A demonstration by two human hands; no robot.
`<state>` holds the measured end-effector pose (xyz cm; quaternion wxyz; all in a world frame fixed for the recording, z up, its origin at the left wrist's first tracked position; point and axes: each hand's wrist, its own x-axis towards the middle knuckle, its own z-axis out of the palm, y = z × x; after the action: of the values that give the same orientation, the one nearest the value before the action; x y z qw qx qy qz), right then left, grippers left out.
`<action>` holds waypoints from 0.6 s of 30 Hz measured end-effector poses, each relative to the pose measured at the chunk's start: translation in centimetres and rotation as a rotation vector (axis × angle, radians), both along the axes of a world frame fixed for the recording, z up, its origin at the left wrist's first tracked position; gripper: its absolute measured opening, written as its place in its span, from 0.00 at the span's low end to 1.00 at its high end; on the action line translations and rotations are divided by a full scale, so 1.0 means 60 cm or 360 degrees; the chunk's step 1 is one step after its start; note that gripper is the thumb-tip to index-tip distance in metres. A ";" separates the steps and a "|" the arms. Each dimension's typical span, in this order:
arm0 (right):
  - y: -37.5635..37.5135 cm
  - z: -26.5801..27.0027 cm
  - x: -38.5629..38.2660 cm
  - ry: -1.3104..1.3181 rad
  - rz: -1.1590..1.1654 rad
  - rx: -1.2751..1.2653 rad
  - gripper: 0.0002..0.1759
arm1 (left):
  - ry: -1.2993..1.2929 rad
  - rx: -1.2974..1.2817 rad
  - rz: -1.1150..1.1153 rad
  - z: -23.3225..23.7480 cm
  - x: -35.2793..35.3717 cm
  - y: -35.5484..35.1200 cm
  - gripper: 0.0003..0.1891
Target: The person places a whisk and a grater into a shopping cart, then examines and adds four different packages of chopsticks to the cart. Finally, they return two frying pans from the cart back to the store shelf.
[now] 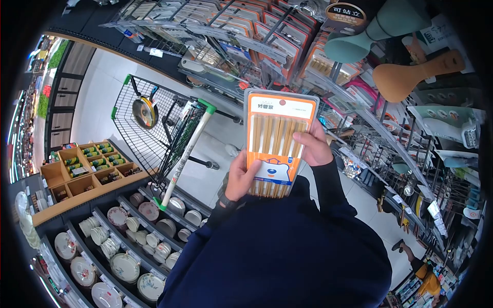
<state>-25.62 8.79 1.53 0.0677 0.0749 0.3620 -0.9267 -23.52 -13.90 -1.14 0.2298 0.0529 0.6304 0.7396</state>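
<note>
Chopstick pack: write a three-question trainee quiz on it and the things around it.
1. True or false: the left hand and the right hand both hold the chopstick pack.
2. What lies in the shopping cart? A) a pan B) a kettle C) a towel
3. Short answer: what crockery fills the lower left of the view?
Key: 1 true; 2 A; 3 plates and bowls.

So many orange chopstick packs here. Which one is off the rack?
The pack of chopsticks held between left hand and right hand, with a bear face printed low on it; the other packs hang on the rack behind.
</note>
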 end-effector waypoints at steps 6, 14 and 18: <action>-0.008 0.036 0.012 0.0088 0.0008 0.0036 0.36 | -0.0001 0.0082 0.0090 0.036 0.011 0.002 0.14; -0.013 0.056 0.006 0.0104 0.0057 -0.0141 0.35 | 0.0003 0.0009 0.0083 0.067 0.021 -0.008 0.16; -0.018 0.055 0.002 0.0057 0.0028 -0.0139 0.35 | -0.0068 0.0075 0.0106 0.073 0.021 -0.009 0.16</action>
<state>-25.50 7.69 4.85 0.0727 0.0521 0.3229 -0.9422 -22.26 -14.44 3.24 0.2170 0.0214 0.6092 0.7625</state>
